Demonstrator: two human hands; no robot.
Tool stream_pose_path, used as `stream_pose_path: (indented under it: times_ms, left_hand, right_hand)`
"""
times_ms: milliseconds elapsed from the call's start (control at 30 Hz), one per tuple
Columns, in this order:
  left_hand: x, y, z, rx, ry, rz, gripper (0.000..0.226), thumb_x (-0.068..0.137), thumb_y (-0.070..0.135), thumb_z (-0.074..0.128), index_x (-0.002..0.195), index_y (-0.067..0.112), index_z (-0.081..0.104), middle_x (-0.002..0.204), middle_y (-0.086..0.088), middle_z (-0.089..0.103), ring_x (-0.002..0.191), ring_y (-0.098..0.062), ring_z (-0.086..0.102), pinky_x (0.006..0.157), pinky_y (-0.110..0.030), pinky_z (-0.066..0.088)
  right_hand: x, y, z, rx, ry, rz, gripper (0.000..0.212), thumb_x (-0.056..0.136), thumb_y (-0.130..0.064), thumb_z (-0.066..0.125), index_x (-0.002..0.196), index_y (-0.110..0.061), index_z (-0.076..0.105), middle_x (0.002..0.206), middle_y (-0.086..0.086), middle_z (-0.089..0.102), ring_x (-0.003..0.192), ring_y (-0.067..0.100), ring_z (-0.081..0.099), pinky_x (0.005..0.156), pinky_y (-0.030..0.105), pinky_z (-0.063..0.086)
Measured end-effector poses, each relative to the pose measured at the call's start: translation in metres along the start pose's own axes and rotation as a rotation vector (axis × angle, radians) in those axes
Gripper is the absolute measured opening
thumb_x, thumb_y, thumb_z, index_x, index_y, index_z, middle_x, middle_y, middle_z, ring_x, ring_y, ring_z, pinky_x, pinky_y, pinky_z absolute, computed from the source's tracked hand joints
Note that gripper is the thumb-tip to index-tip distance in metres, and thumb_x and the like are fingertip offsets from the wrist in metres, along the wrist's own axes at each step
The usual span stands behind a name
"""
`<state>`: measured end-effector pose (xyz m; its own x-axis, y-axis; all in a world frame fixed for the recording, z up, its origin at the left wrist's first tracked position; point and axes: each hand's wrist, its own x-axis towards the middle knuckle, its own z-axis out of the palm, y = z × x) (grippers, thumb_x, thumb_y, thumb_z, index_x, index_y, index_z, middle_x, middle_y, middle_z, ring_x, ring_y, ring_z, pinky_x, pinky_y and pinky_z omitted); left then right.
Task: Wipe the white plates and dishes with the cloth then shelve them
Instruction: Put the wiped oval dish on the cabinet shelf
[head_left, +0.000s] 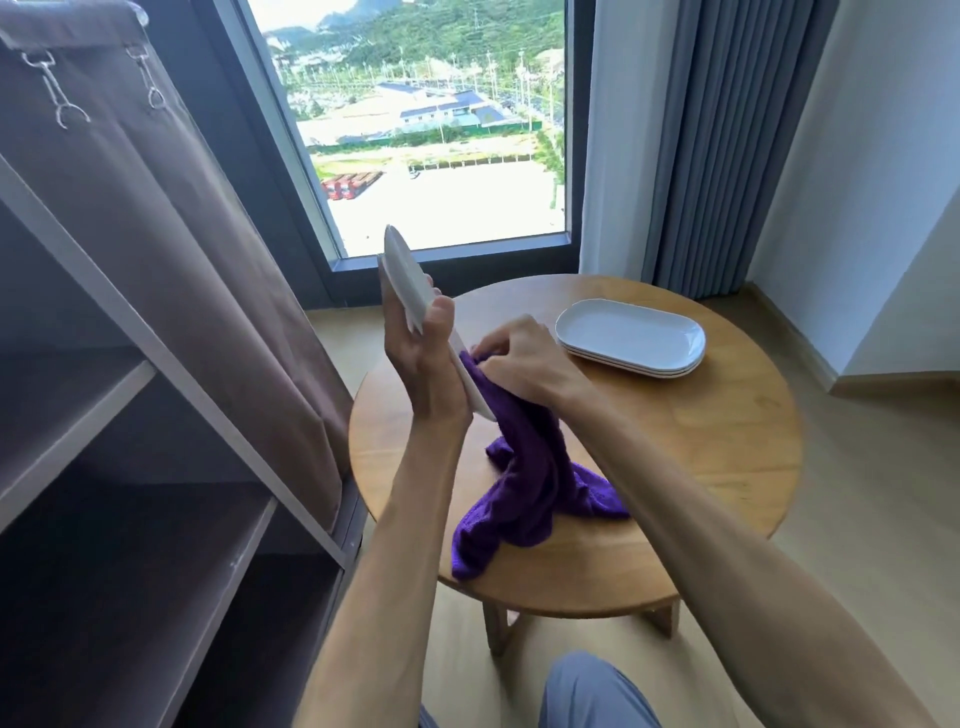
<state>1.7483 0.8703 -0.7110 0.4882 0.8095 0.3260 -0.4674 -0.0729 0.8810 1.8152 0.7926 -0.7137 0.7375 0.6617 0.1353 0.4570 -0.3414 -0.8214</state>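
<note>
At centre frame, left hand (415, 358) clamped on a white dish (410, 291), held on edge and tilted, thumb across the near face and fingers behind. Just right of it, right hand (514, 358) bunched around the top of a purple cloth (524, 467), pressing it against the dish's lower face; loose end of the cloth draped down onto the round wooden bench (727, 441) below. At right centre, a stack of what looks like 3 more white dishes (631, 338) lying flat on the bench, apparently not yet wiped. At left, an open fabric-covered shelf unit (156, 415), shelves in view bearing nothing, so probably early in the job. Risks from here, as a judgement: grip on a smooth, upright dish resting mostly on 1 thumb, so a hard wipe downward could lever it out and drop it onto the bench or floor. Trailing cloth could snag or drag toward the stack on a wide stroke. Swinging left toward the shelves, dish rim could strike the frame.
</note>
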Motion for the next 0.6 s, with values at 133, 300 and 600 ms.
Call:
stream_pose_path:
  times_ms: [133,300,600]
  left_hand:
    - [0.003,-0.013,0.005,0.070,-0.023,0.065,0.096,0.071,0.054,0.063,0.155,0.014,0.040,0.136,-0.021,0.055,0.119,-0.029,0.060,0.088,-0.028,0.056]
    - [0.020,-0.020,-0.021,-0.034,0.188,-0.041,0.102,0.063,0.068,0.062,0.151,0.021,0.039,0.135,-0.009,0.057,0.120,-0.022,0.060,0.103,-0.045,0.055]
    - [0.025,0.016,-0.076,0.371,0.241,0.109,0.119,0.072,0.098,0.048,0.162,0.028,0.013,0.164,-0.017,0.031,0.147,-0.039,0.039,0.117,-0.063,0.036]
  right_hand:
    - [-0.010,0.004,-0.027,0.023,-0.245,0.046,0.027,0.078,-0.002,0.059,0.074,-0.019,0.080,0.062,-0.007,0.066,0.065,0.010,0.059,0.056,0.024,0.045]
    - [-0.019,0.034,-0.044,0.231,-0.172,0.192,0.020,0.079,-0.002,0.067,0.087,-0.013,0.081,0.084,0.014,0.076,0.079,0.023,0.071,0.064,0.027,0.055]
    - [-0.027,-0.030,0.050,0.737,0.055,0.092,0.033,0.092,-0.048,0.052,0.104,-0.018,0.061,0.106,0.006,0.065,0.091,0.024,0.074,0.072,0.034,0.061]
